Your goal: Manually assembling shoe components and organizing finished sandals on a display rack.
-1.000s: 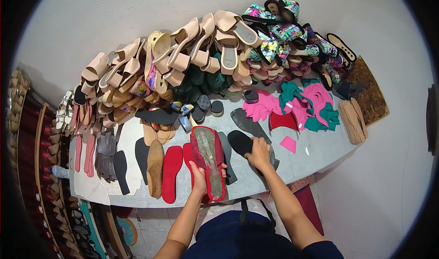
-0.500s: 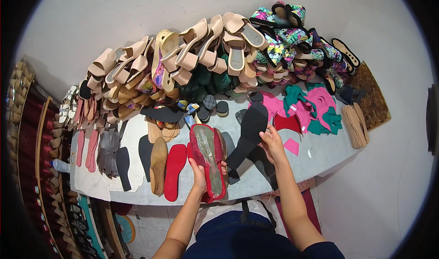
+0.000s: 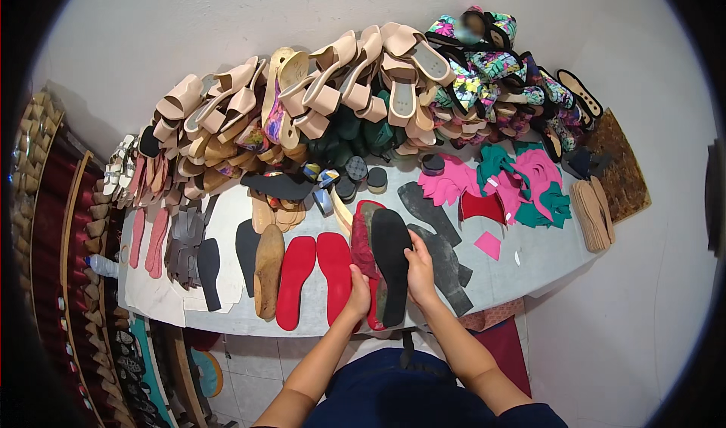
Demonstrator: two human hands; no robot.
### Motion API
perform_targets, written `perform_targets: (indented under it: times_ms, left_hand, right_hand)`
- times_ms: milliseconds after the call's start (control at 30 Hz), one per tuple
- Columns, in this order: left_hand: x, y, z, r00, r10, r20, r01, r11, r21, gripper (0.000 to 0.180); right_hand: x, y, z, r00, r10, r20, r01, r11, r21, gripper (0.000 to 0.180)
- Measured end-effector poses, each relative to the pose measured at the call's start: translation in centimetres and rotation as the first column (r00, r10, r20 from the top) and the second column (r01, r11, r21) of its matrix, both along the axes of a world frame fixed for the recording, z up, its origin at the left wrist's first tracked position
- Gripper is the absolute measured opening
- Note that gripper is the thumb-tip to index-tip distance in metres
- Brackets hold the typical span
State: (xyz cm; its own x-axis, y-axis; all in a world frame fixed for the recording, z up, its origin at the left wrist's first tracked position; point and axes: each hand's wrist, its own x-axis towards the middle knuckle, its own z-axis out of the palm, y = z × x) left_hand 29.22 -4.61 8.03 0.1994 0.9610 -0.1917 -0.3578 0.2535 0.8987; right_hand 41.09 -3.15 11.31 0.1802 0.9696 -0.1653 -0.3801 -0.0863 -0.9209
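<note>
head view: the left hand [image 3: 360,296] grasps the red shoe part [image 3: 361,246] at its left edge, thumb toward the viewer. the red shoe part has a wrinkled, cloth-like side and a narrow grey-green strip showing along its underside. the right hand [image 3: 420,269] grips the black sole [image 3: 390,265] at its right edge, thumb near the face. the black sole is flat, matte and elongated, rounded at the top and narrowed at the middle. it stands between the hands, overlapping the red shoe part; whether the faces touch cannot be told.

directly left of the left hand lie two smooth red insoles [image 3: 296,284], with the nearer one partly behind the hand. beyond them is a brown shoe last [image 3: 268,273], rounded and mottled. farther left lies a dark grey sole piece [image 3: 209,274], flat with a squared lower end.

just right of the right hand lie scuffed dark soles [image 3: 442,265]. farther right and ahead are a flat pink trapezoid [image 3: 488,245], a concave-sided red piece [image 3: 482,209], and a loose heap of curved pink cutouts [image 3: 445,178]. at far right is a stack of thin tan insoles [image 3: 591,215].

ahead of both hands stand short black heel blocks [image 3: 356,169]. behind these, smooth beige sandals [image 3: 325,99] with block heels are piled along the rear of the pale grey counter [image 3: 533,254].
</note>
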Motion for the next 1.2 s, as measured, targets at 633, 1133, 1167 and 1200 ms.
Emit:
perform_targets:
  times_ms: [633,1133,1167,1200]
  left_hand:
    - [0.5,-0.1,1.0,0.937,-0.104,-0.333,0.135,0.988,0.072,0.060]
    - [1.2,0.2,3.8,0.958,-0.285,0.036,0.286,0.958,-0.024,0.032]
    - [1.3,0.1,4.0,0.949,-0.314,0.038,0.314,0.949,0.013,0.032]
    - [1.3,0.0,4.1,0.948,-0.315,0.036,0.315,0.949,0.013,0.032]
  right_hand:
    - [-0.3,1.4,1.4,0.714,-0.227,0.662,0.164,0.974,0.158,0.041]
    - [2.8,4.1,3.7,0.615,-0.234,0.753,-0.013,0.952,0.306,0.040]
    - [3.2,5.0,4.8,0.633,-0.263,0.728,-0.048,0.925,0.376,0.036]
    - [3.7,6.0,5.4,0.634,-0.264,0.727,-0.046,0.925,0.376,0.036]
